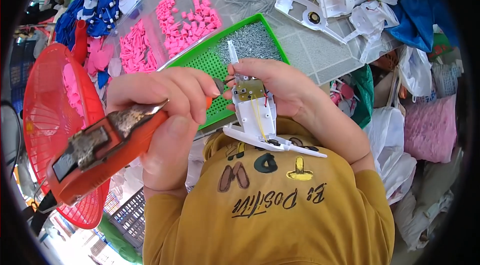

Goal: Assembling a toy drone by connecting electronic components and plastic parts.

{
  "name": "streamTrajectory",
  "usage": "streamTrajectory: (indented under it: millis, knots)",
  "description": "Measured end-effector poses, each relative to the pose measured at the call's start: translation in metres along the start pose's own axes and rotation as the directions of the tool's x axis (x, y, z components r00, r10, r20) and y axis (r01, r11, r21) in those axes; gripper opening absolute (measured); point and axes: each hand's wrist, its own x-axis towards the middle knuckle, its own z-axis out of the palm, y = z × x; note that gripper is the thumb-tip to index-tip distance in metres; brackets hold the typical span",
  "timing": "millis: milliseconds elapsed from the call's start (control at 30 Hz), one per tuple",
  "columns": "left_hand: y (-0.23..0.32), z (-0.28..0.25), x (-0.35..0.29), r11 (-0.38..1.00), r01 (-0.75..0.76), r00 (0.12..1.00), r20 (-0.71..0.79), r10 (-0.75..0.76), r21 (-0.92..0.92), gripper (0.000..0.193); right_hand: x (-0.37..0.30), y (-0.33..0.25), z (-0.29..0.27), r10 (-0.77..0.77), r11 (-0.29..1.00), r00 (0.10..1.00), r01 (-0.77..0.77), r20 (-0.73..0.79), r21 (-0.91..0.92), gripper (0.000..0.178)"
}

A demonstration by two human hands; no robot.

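Note:
My left hand [172, 100] is closed around a worn orange corded electric screwdriver [107, 150]. Its dark tip points at the top of a white plastic housing [257, 117], by a small green-brown circuit board [250, 90]; whether it touches is too small to tell. My right hand [272, 82] grips that housing from the right, thumb over its upper end. Thin yellow wires run down from the board, and white arms spread out at the lower end. Just beyond both hands, a green perforated tray [212, 67] holds many small metal screws [250, 40].
Pink plastic parts [187, 22] lie in a clear tray beyond the green one. White housings [325, 2] are heaped at the far right of the grey tiled table [305, 50]. A red basket [50, 115] stands at left, blue-white parts [102, 0] behind it. Bags [390, 140] crowd the right.

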Motion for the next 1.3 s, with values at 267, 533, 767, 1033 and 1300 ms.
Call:
streamTrajectory:
  millis: [267,533,767,1033,1300]
  knots:
    - [-0.007,0.002,0.000,0.998,0.019,0.999,-0.031,-0.017,0.052,0.033,0.001,-0.001,0.000,0.016,1.000,1.000,-0.016,0.013,-0.005,0.021]
    - [-0.012,0.002,0.001,0.998,0.030,0.999,-0.035,-0.028,0.049,0.033,0.000,-0.001,0.002,0.004,1.000,1.000,-0.004,0.021,-0.004,0.020]
    - [-0.012,0.004,0.000,0.998,0.043,0.998,-0.042,-0.041,0.041,0.032,0.003,0.001,-0.002,-0.002,1.000,0.999,0.003,0.050,-0.009,0.020]
    - [-0.011,0.007,0.001,0.997,0.057,0.998,-0.036,-0.055,0.058,0.030,0.000,0.000,0.001,-0.023,0.999,0.999,0.024,0.027,-0.042,0.018]
    - [-0.014,0.010,0.004,0.992,0.116,0.993,-0.035,-0.115,0.053,0.026,0.002,0.005,-0.002,-0.054,0.995,0.998,0.057,0.037,-0.080,0.020]
